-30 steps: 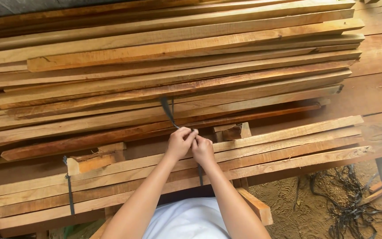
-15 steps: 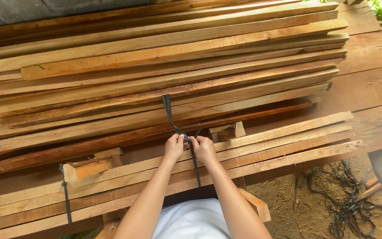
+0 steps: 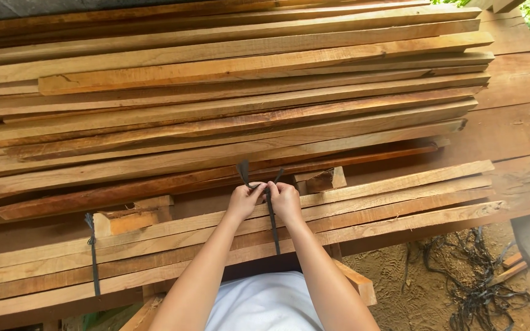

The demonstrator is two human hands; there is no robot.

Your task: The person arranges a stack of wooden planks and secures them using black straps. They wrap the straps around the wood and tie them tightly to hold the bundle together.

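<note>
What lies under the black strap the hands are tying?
The black strap crosses a bundle of thin wooden slats, with both ends pinched by the left hand and right hand. Its run beneath the slats is hidden.

My head camera is looking steeply down and forward, sitting close over the stacked wooden slats before me.

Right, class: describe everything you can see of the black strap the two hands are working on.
The thin black strap looks like flat plastic banding. It runs down across the near bundle of long pale wooden slats, wrapping them crosswise. At the top its two loose ends stick up and splay apart between the left hand and right hand, which pinch it where the ends meet. Whether a knot is formed there is hidden by the fingers.
</note>
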